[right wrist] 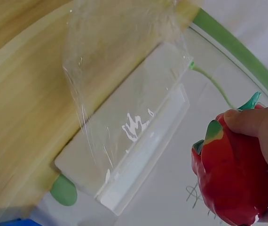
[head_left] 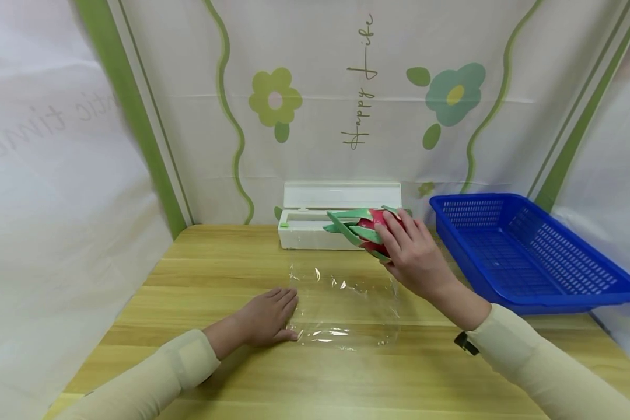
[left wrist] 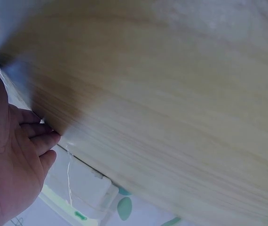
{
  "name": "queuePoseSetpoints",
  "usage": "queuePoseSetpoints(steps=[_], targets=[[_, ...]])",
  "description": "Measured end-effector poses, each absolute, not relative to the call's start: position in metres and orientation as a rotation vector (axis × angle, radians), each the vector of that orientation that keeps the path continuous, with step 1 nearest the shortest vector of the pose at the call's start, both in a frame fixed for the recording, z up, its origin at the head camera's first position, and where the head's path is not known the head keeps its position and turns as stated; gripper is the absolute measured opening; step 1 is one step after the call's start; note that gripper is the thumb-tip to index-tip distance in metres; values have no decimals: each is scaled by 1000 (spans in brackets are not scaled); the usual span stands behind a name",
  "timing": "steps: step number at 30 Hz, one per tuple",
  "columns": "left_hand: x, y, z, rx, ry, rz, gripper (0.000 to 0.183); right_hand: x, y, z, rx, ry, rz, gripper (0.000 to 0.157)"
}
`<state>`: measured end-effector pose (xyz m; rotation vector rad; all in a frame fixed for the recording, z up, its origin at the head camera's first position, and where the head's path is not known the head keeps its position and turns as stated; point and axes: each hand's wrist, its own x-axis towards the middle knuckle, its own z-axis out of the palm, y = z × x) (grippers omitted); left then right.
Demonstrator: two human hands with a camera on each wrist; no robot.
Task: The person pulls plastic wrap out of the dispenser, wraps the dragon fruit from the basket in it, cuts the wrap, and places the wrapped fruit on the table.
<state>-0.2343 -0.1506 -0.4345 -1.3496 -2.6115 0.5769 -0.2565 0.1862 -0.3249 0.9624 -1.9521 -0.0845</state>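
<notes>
My right hand (head_left: pixel 419 256) grips a red dragon fruit (head_left: pixel 370 224) with green leaf tips that point left. The fruit is held up and overlaps the right part of the white wrap box (head_left: pixel 307 239) in the head view. Close up in the right wrist view, fingers and thumb wrap round the red dragon fruit (right wrist: pixel 232 169). A clear sheet of plastic wrap (head_left: pixel 346 315) lies on the table in front of the box. My left hand (head_left: pixel 269 316) rests on the wood, fingers extended, at the wrap's left edge.
The box's lid (head_left: pixel 341 195) stands raised at the back of the wooden table (head_left: pixel 215 251). To the right is a blue plastic basket (head_left: pixel 504 256) with slotted walls. A printed flower curtain (head_left: pixel 320 157) hangs behind the table, and white sheeting closes in both sides.
</notes>
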Motion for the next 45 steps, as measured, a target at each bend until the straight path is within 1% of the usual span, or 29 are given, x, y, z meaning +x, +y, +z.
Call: queuePoseSetpoints(steps=[7,14,22,30,39,45], targets=[[-234,-150,-433,-1349,-2621,564,80,-262,171,-341,998,-1973,-102,72],[-233,-150,-433,-1344,-2629,579,79,-267,157,-356,1033,-1999,-116,72],[-234,-150,-435,-1356,-2610,562,78,-272,145,-372,1062,-2038,-144,62],[-235,-151,-436,-1340,-2631,562,81,-281,135,-383,1073,-2036,-163,60],[-236,-152,-437,-1347,-2605,570,79,-289,128,-392,1092,-2050,-206,57],[-236,-151,-436,-1352,-2605,556,79,-292,127,-397,1081,-2081,-234,48]])
